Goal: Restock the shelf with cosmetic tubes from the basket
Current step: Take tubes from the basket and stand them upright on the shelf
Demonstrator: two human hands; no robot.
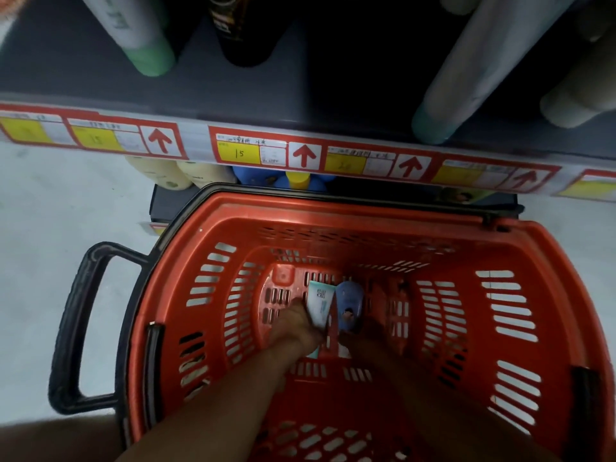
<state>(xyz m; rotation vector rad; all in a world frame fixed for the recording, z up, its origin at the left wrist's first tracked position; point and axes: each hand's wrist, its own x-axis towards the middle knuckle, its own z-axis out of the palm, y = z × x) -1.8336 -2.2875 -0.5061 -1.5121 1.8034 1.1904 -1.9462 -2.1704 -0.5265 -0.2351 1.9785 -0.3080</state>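
Observation:
A red plastic basket (500, 248) stands on the floor below the shelf (350, 95). At its bottom lie a white tube with a teal print (320, 300) and a blue tube (349, 303), side by side. Both my arms reach down into the basket. My left hand (295, 328) has its fingers closed around the lower part of the white tube. My right hand (361, 340) is dark and in shadow at the lower end of the blue tube; its grip is unclear. On the shelf stand a white tube with a green cap (146, 45) and a pale tube with a teal cap (466, 81).
A black tube (240, 31) and beige tubes (580, 95) also stand on the dark shelf. A red and yellow price strip (300, 153) runs along its front edge. Beneath it sit cream bottles (166, 175) and blue and yellow items (296, 180). The basket's black handle (75, 328) juts left over the pale floor.

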